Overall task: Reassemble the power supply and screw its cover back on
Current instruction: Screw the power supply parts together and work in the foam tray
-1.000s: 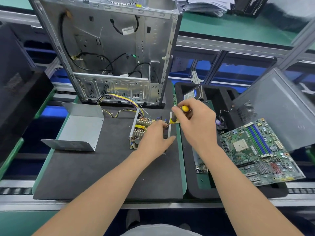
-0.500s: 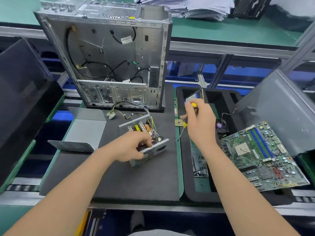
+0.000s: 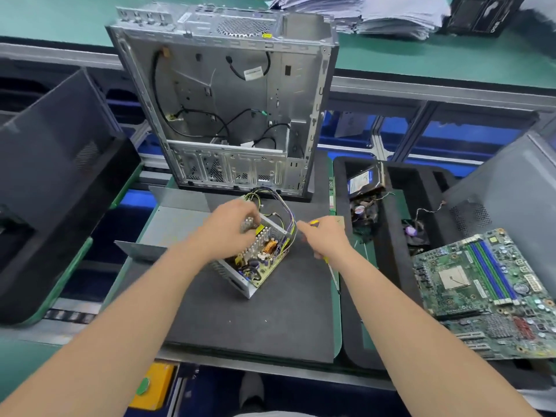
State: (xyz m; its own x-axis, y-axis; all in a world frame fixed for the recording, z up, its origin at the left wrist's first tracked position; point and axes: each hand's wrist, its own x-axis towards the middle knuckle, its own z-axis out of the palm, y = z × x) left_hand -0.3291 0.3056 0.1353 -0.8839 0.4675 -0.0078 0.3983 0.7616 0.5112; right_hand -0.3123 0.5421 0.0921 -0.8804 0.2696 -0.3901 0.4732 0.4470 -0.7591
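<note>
- Mid-frame, left hand (image 3: pixel 229 228) curls round the open power supply (image 3: pixel 255 261), probably tipping it for access.
- Right hand (image 3: pixel 326 239) clasps the screwdriver (image 3: pixel 314 223), tip parked aside; cover (image 3: pixel 173 225) waits at left.

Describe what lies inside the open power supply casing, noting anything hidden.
Inside the power supply sit a circuit board, silver heat-sink fins, a copper coil and coloured wires. The left hand covers the far corner, hiding what lies there.

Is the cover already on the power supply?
No: the power supply's insides show, and the cover lies apart on its left.
</note>
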